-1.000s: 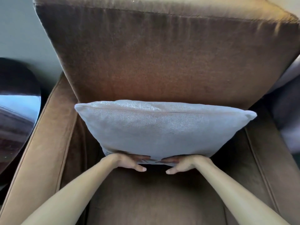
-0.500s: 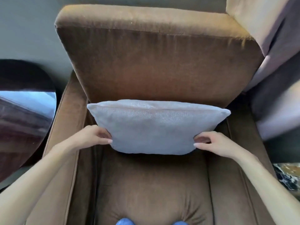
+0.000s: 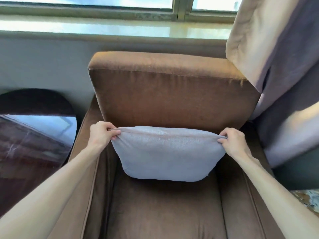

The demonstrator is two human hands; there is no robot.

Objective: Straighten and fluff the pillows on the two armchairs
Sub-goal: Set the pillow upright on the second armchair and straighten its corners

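Note:
A pale grey pillow [image 3: 166,154] stands upright on the seat of a brown armchair [image 3: 172,100], leaning against its backrest. My left hand [image 3: 101,134] pinches the pillow's top left corner. My right hand [image 3: 232,141] pinches its top right corner. The top seam is pulled taut between the two hands, and the pillow's lower edge bulges round above the seat cushion [image 3: 165,213]. Only this one armchair is in view.
A dark glossy round side table [image 3: 31,135] stands close to the left armrest. A beige and grey curtain [image 3: 279,75] hangs along the right side, touching the chair. A window sill [image 3: 103,28] runs behind the backrest. A patterned surface [image 3: 309,197] shows at lower right.
My hands went from under the pillow's bottom edge, to its sides, then up to its top corners. The view has pulled back and tilted up, so the window shows.

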